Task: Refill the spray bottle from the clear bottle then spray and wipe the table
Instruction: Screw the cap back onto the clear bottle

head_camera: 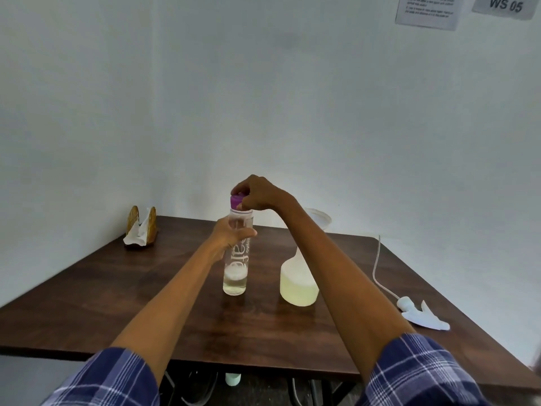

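The clear bottle (235, 259) stands upright on the dark wooden table (117, 288), a little left of the table's middle, with only a shallow layer of pale liquid at its bottom. I can see white lettering running up its side. My left hand (231, 235) is wrapped around the bottle's upper body, fingers curled to the front, grasping it firmly. My right hand (260, 194) comes down from above, and its fingertips are pinched around the purple cap (236, 200) that sits on the bottle's neck. From here I cannot tell whether the cap is screwed tight or loose.

Just to the right of the clear bottle, with a small gap between them, stands the spray bottle (298, 285), a cloudy white body holding yellowish liquid up to about its shoulder. My right forearm crosses in front of its neck. Above and behind the forearm I see the rim of a white funnel (320, 219), which appears to sit in the spray bottle's mouth, though the join is hidden.

Further right, near the table's right edge, lies the white spray head (415, 310) on its side, with its thin dip tube (376, 268) trailing away toward the back of the table.

At the far left corner, against the wall, stands a golden napkin holder (142, 224) with white tissue (137, 237) spilling out of it.

Both my sleeves (117, 379) are blue plaid. On the wall at upper right hang a printed notice (426, 10) and a sign reading "WS 05" (505, 4).
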Demonstrator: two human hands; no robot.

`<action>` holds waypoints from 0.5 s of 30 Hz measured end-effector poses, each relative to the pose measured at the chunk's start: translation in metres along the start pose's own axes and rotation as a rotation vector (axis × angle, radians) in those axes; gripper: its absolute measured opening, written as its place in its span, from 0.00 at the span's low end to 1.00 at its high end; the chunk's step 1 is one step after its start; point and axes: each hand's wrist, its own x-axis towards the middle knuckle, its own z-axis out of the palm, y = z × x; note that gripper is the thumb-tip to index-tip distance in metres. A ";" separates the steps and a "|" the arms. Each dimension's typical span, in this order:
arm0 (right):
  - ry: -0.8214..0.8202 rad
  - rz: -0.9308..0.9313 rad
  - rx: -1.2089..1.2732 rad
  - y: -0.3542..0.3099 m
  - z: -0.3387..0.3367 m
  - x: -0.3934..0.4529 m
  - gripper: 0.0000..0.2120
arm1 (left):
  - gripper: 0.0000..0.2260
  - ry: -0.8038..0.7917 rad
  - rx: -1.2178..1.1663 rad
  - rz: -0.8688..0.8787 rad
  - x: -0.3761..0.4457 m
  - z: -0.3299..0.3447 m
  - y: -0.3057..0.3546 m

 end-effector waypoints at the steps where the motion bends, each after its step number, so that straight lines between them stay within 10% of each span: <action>1: -0.042 0.004 -0.006 -0.001 -0.003 0.002 0.21 | 0.19 -0.004 -0.011 -0.012 -0.001 0.000 0.000; 7: -0.118 0.070 0.007 -0.001 -0.012 0.010 0.18 | 0.20 -0.005 0.003 -0.014 0.001 -0.001 -0.001; 15: 0.242 0.273 -0.229 0.002 0.016 -0.003 0.29 | 0.22 0.003 0.025 0.007 0.001 -0.002 -0.001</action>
